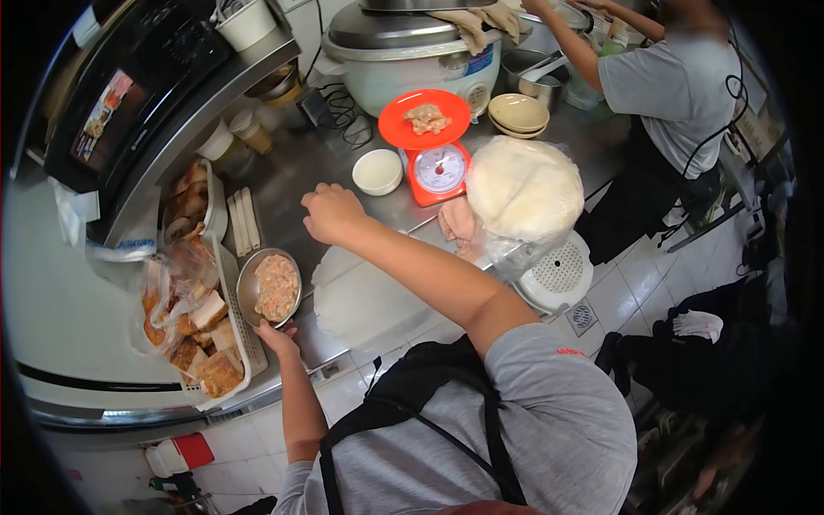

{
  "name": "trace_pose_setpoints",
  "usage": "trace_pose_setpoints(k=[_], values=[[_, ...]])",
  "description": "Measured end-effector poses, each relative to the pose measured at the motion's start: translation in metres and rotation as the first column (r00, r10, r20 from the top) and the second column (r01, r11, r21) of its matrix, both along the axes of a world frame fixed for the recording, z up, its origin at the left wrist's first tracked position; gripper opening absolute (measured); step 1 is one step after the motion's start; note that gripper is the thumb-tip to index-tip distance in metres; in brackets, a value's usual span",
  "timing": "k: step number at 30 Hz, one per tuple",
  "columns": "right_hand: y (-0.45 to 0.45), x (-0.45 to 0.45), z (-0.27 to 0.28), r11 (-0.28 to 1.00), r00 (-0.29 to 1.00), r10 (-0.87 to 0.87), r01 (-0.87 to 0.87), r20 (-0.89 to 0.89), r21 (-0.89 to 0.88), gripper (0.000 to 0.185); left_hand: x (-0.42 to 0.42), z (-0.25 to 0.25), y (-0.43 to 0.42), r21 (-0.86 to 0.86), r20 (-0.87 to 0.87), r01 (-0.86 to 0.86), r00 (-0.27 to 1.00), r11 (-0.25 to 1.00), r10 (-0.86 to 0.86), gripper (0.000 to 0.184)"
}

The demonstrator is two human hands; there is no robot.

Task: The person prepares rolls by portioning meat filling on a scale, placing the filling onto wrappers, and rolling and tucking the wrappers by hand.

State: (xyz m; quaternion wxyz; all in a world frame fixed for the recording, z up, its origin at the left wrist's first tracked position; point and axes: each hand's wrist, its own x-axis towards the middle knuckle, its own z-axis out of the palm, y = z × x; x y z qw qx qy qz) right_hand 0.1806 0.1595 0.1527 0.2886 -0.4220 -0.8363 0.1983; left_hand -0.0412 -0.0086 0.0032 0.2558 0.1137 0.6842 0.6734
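Observation:
My left hand (279, 336) is closed on the near rim of a metal bowl (243, 290) that holds pinkish minced meat (278, 287). Above the steel counter, my right hand (332, 214) has its fingers curled; what they hold, if anything, is hidden. Beyond it stand a small white bowl (378, 172) and a red scale (439, 172) whose red plate (392, 121) carries pieces of pale meat (427, 118). A white cutting board (356, 300) lies under my right forearm. Beside the scale is a large pale mass of dough (525, 190) in clear plastic.
Baskets (251, 330) of browned meat chunks line the left, near several white sticks (244, 219). A pink cloth (458, 221), stacked dishes (518, 114), a large cooker (403, 69) and a perforated white lid (558, 268) are around. A co-worker (665, 81) stands at back right.

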Motion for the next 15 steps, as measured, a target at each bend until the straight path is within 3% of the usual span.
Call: trace_pose_setpoints(k=[5,11,13,14,15], values=[[0.012,0.037,-0.001,1.0,0.999,0.016,-0.017,-0.03,-0.02,0.027,-0.006,-0.009,0.001,-0.031,0.011,-0.057,0.998,0.998,0.057,0.041],[0.038,0.084,0.01,0.999,0.994,-0.013,0.008,-0.106,-0.047,0.028,0.011,-0.003,-0.003,-0.028,-0.008,-0.131,0.991,0.991,0.131,0.055],[0.055,0.109,0.021,0.988,0.975,-0.14,0.127,-0.172,-0.085,0.03,0.011,-0.01,-0.006,-0.021,-0.012,-0.163,0.987,0.986,0.162,0.057],[0.08,0.12,0.01,0.981,0.965,-0.189,0.193,-0.184,0.004,0.027,0.01,-0.012,-0.007,-0.016,-0.012,-0.179,0.984,0.984,0.179,0.058],[0.098,0.141,0.016,0.971,0.964,-0.237,0.232,-0.12,-0.056,0.023,0.011,-0.013,-0.009,0.004,-0.016,-0.178,0.984,0.984,0.178,0.056]])
